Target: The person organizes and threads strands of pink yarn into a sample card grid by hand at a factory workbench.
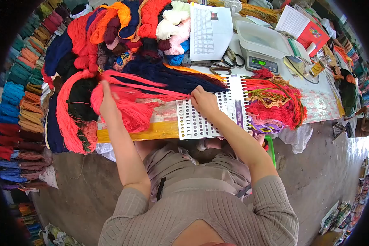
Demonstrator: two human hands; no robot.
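1. While pink yarn (131, 117) stretches above the tabletop (151, 132) between the left hand (109, 100) and the right hand (205, 101), its thickest part lies just beside the left.
2. I cannot tell how tightly the left hand's fingers, partly blurred, are closed.
3. The right hand pinches drawn-out strands over the perforated card (192, 123).
4. Navy yarn (172, 76) lies just beyond, reaching onto the card.

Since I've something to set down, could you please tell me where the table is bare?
Right of the multicoloured threads, the table's front is bare; a narrow strip lies between the coral yarn and the punched card. Skeins crowd the left end.
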